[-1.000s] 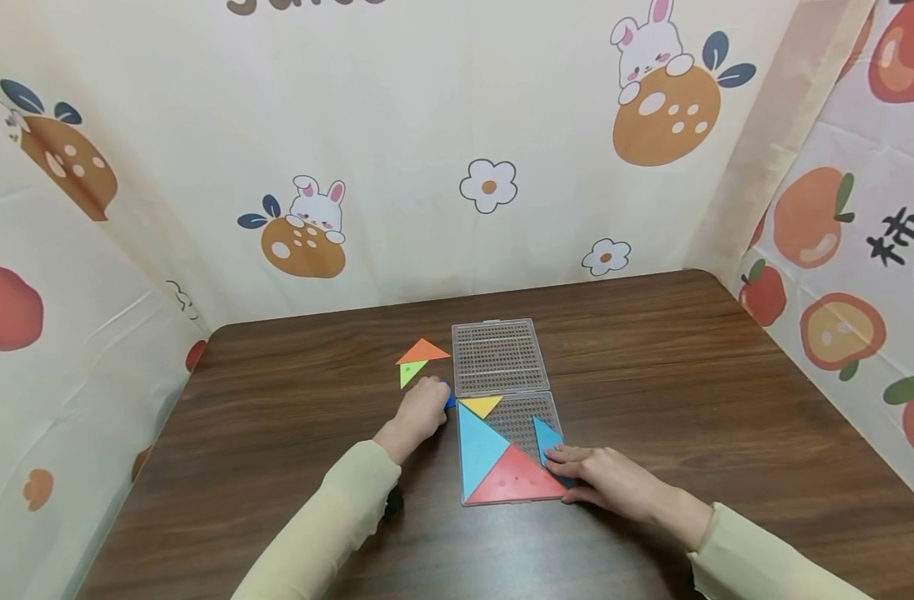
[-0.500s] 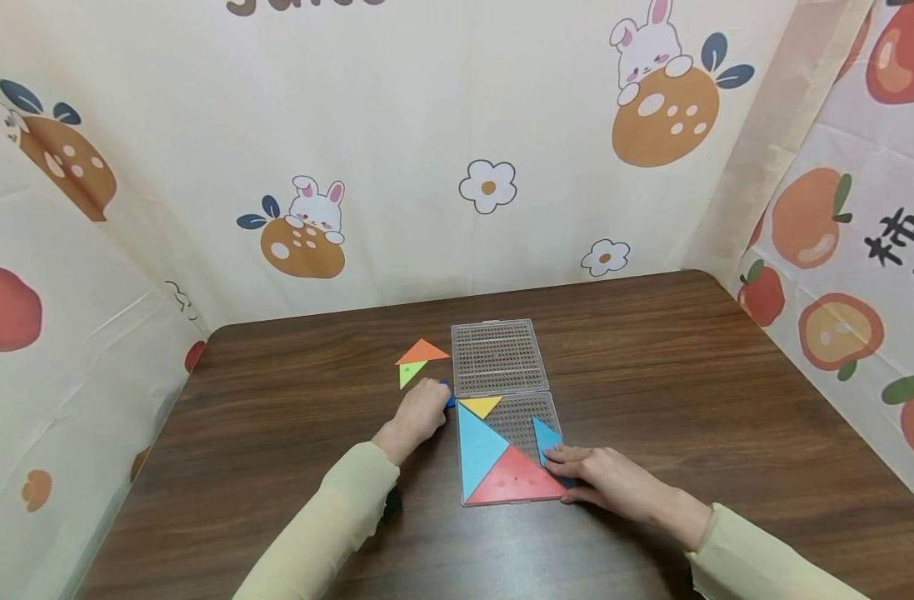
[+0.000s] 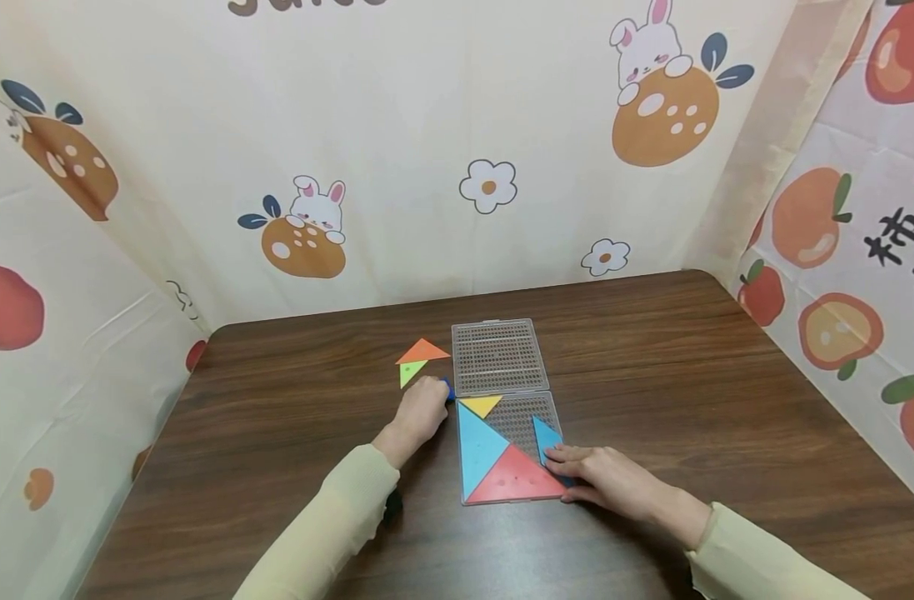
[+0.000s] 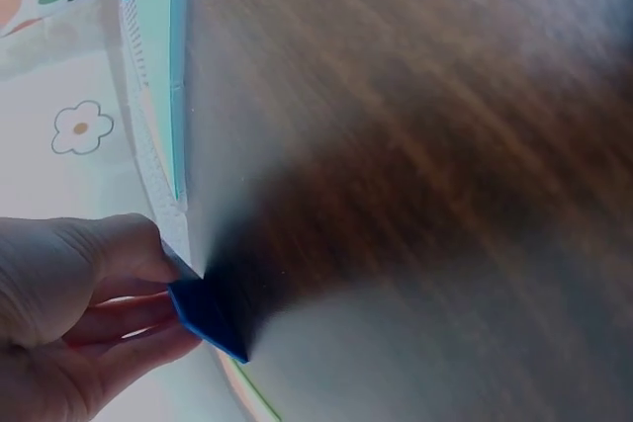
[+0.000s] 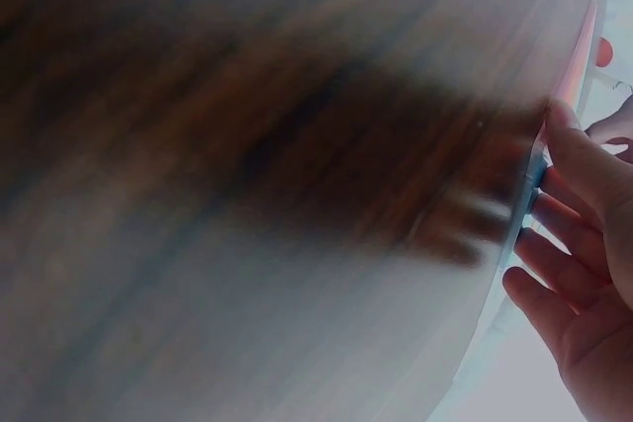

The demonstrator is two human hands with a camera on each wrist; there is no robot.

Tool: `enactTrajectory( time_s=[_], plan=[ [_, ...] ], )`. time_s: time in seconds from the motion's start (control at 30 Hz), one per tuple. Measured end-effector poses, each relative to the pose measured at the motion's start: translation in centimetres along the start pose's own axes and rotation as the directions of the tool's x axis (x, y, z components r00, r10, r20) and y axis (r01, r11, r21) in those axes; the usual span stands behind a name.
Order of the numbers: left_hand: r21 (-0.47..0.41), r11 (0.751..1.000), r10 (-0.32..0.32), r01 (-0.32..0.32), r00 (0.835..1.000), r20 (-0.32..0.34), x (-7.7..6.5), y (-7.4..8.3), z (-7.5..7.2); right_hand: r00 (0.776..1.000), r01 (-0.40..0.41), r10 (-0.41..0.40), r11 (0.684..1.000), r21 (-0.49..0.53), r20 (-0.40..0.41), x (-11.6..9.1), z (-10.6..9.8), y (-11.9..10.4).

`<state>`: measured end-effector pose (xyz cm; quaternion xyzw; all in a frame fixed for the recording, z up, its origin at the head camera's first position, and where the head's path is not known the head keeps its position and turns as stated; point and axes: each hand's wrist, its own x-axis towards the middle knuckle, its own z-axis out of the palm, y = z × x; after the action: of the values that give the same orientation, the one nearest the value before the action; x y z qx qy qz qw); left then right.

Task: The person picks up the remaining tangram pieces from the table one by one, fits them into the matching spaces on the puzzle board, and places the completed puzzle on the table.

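Observation:
My left hand [image 3: 422, 410] pinches a small dark blue tangram piece [image 4: 209, 315] between thumb and fingers, just left of the clear plastic case. In the head view the hand hides most of this piece. My right hand [image 3: 602, 477] rests its fingers on a blue tangram piece [image 3: 546, 437] at the right side of the case, its thumb at the near right corner. That piece slants across the case's edge and is partly covered by the fingers. Inside the lower tray [image 3: 518, 417] lie a large light blue triangle [image 3: 477, 450], a red triangle [image 3: 512, 479] and a yellow triangle [image 3: 482, 406].
Beyond the tray, the case's perforated lid [image 3: 499, 358] lies unfolded flat. An orange triangle [image 3: 423, 351] and a lime green triangle [image 3: 411, 371] are on the wooden table [image 3: 299, 400] past my left hand. Printed curtains stand behind and beside the table.
The dark blue piece has turned and shifted slightly away from me in my left fingers. My right hand and the pieces in the tray look the same.

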<state>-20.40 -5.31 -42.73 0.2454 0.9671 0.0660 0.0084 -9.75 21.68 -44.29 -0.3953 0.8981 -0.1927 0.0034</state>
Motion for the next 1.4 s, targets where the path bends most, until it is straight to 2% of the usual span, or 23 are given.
enactTrajectory(
  time_s=[0.23, 0.43, 0.8, 1.2, 1.4],
  plan=[
    [0.017, 0.999, -0.029, 0.031, 0.997, -0.066, -0.1, -0.1, -0.5, 1.000, -0.003, 0.003, 1.000, -0.005, -0.003, -0.1, 0.1, 0.1],
    [0.022, 0.998, -0.064, 0.066, 0.993, -0.096, -0.3, -0.2, -0.7, 1.000, -0.010, 0.010, 1.000, -0.001, 0.005, -0.1, 0.1, 0.1],
    [-0.019, 0.997, -0.074, 0.072, 0.985, -0.157, -0.2, -0.5, -1.6, 1.000, -0.012, 0.012, 1.000, 0.004, 0.003, -0.2, 0.1, 0.3],
    [-0.050, 0.992, -0.119, 0.112, 0.979, -0.166, -0.4, -0.8, -2.2, 1.000, -0.008, 0.008, 1.000, 0.009, 0.001, -0.2, 0.2, 0.2],
    [-0.170, 0.971, -0.191, 0.167, 0.972, -0.138, -0.4, -0.9, -2.4, 1.000, -0.002, 0.002, 1.000, 0.008, -0.007, -0.2, 0.2, 0.3]
  ],
)
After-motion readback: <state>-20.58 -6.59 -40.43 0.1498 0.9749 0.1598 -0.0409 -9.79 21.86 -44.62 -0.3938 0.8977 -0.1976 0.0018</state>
